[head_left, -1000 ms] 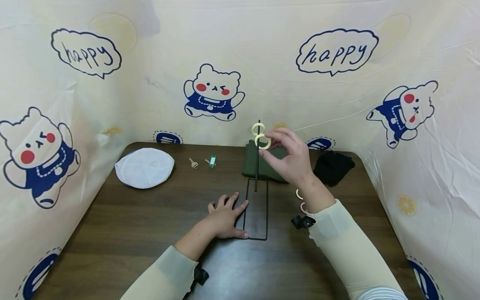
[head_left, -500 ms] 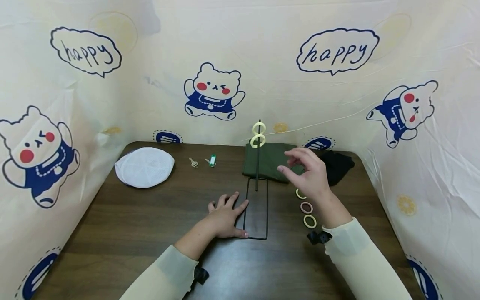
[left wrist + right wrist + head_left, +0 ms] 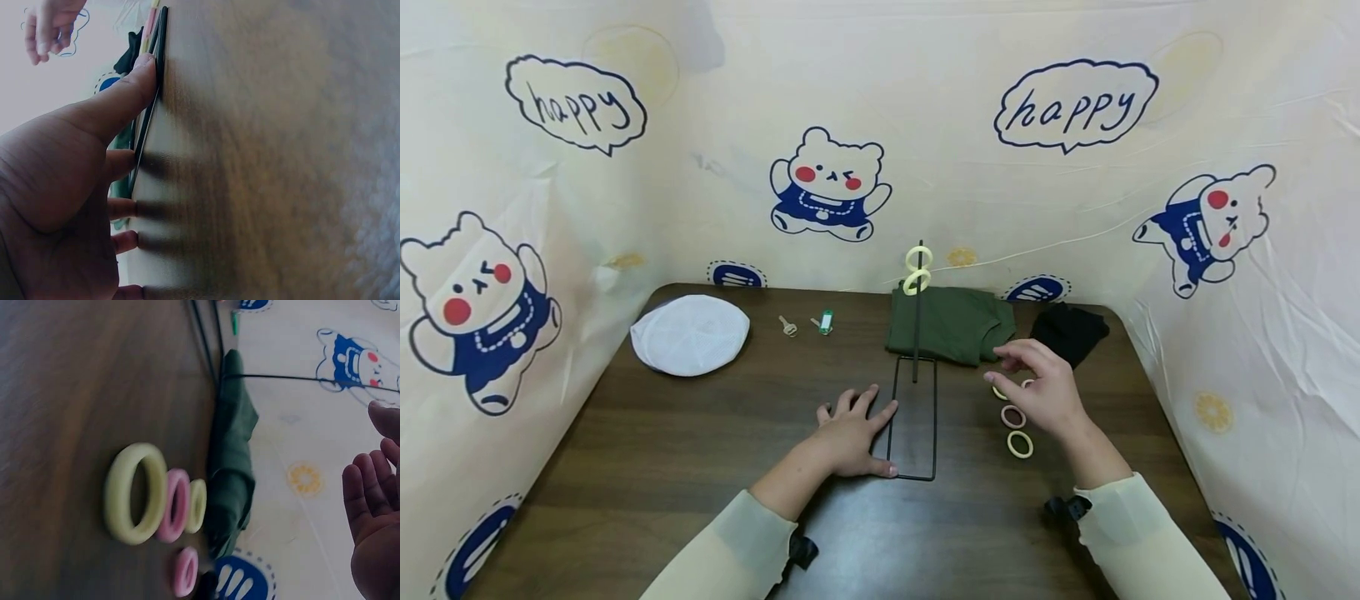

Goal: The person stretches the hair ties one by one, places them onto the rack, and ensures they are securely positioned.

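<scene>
My left hand (image 3: 850, 437) rests on the table with fingers spread, its thumb and fingertips at the left side of a black wire stand's base (image 3: 935, 417). In the left wrist view the thumb (image 3: 122, 100) presses on the black wire. Two pale yellow rings, an upper ring (image 3: 909, 258) and a lower ring (image 3: 907, 285), hang near the top of the upright rod (image 3: 916, 333). My right hand (image 3: 1045, 392), fingers loosely bent and holding nothing, hovers over loose rings: a near yellow ring (image 3: 115, 497), a pink ring (image 3: 181, 506), a farther yellow ring (image 3: 201, 506) and another pink ring (image 3: 178, 575).
Folded green cloth (image 3: 955, 325) lies behind the stand, with a black cloth item (image 3: 1067, 333) to its right. At the back left are a white round cloth item (image 3: 690, 336), a key (image 3: 787, 327) and a green-tagged key (image 3: 826, 322). A printed curtain (image 3: 700, 208) borders the table.
My right hand has let go of the lower yellow ring, now hanging at the rod, and moved right and down over the loose rings. The left hand stays put.
</scene>
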{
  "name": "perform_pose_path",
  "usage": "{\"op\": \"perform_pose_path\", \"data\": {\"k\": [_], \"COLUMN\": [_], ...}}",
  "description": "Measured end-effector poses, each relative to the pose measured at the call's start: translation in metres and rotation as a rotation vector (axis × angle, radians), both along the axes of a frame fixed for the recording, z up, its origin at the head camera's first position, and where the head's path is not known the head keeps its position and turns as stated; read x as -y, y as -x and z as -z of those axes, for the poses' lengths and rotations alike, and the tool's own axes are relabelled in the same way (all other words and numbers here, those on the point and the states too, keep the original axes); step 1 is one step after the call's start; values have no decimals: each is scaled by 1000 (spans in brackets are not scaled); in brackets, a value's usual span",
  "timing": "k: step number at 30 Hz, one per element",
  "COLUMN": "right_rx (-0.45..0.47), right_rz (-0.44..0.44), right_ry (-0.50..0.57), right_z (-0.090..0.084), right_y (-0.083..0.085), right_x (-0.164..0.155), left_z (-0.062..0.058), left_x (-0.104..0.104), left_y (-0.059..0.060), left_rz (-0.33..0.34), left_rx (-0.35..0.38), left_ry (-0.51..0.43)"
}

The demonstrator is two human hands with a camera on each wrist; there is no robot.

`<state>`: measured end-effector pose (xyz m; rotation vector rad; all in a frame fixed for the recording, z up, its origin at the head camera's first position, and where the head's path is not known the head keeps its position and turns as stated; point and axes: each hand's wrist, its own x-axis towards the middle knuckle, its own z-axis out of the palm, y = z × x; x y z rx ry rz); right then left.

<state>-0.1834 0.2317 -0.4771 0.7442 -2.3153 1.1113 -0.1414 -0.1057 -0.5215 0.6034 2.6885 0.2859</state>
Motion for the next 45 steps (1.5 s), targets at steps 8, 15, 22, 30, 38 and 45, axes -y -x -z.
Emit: {"op": "perform_pose_path", "data": {"k": [8,15,22,30,38,45], "right_rx": [96,323,464,495,501,435], "right_rz": [35,68,47,74,76,92], "right_ry": [-116,-254,-385,-467,-529,-573], "right_z": [16,29,40,49,48,48], "right_y": [-5,-9,-13,-11,-10,-11], "right_x": [-24,-40,-49,-49,-45,-43], "left_z": [-1,-4,-5,-4,-3,-3], "left_x": [0,0,-1,-1,0,1], "left_y": [-1,-2,-2,-1,-2,-1], "left_rz": [0,-1,-2,-6,-3,-2], "left_rx": [9,13,15,12,9,13], "left_ry": [-10,-12,-8,-9,-5,-5]}}
